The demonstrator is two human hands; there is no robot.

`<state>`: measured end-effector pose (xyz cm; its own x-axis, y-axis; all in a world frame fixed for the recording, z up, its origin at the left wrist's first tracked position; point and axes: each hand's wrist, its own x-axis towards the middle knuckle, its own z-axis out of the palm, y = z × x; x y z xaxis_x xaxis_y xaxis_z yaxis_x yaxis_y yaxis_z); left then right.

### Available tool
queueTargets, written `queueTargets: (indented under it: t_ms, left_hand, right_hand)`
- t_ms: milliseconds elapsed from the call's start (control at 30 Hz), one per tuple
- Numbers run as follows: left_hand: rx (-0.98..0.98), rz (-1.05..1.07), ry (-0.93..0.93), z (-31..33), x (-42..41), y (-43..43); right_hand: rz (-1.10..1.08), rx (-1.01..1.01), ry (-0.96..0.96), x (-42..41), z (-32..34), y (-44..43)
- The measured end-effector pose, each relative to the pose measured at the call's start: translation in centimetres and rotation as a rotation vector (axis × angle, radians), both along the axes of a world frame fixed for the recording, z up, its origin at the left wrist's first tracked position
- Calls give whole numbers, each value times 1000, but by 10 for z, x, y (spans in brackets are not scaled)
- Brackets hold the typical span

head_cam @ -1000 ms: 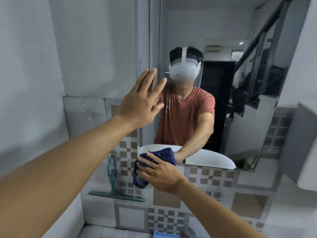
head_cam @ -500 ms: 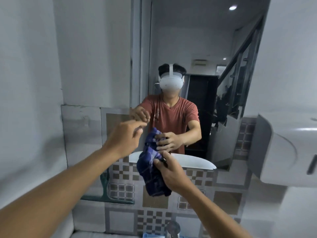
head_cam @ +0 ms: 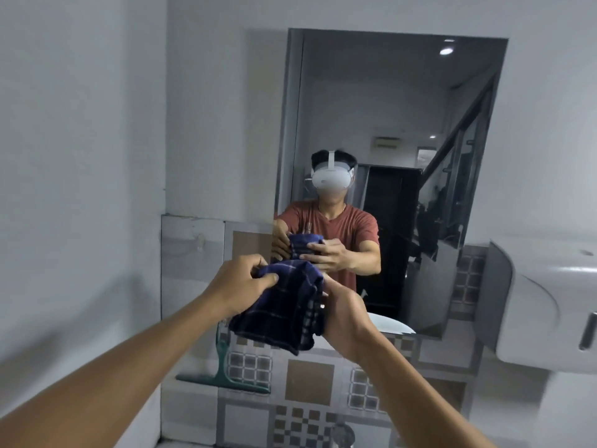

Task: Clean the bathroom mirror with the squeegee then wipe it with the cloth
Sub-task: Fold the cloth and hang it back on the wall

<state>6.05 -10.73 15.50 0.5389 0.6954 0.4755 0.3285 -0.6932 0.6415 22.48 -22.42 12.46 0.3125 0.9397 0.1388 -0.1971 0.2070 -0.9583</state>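
The tall bathroom mirror [head_cam: 387,101] hangs on the wall ahead and reflects a person holding a cloth. In front of its lower edge I hold a dark blue checked cloth [head_cam: 284,312] bunched between both hands, away from the glass. My left hand [head_cam: 240,284] grips its upper left part. My right hand [head_cam: 344,321] grips its right side from beneath. The green squeegee [head_cam: 223,367] hangs on the tiled wall below the mirror, at the lower left, partly hidden by my left arm.
A white wall-mounted dispenser [head_cam: 549,305] juts out at the right. Patterned tiles [head_cam: 310,376] cover the wall under the mirror. A plain grey wall [head_cam: 80,156] closes the left side. A metal tap top [head_cam: 342,434] shows at the bottom.
My left hand came off the mirror and closed on the cloth. My right hand lifted the cloth off the mirror's lower edge. The view drew back, showing the whole mirror.
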Motion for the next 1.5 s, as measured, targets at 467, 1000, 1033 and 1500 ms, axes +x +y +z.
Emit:
queueTargets:
  t_ms: [467,1000,1033,1500]
  left_hand:
    - [74,148,-116,30,-60,39]
    - [249,379,-364,57,-86,130]
    - [278,404,-343,59,-85,135]
    - [448,461,76,33,-77,171]
  right_hand:
    - [-222,251,-808,-60,22,71]
    - [-356,388,-1081,-84,90,190]
    - [-399,391,-1199,-84,92,197]
    - [-527,400,-1855,-81,76,221]
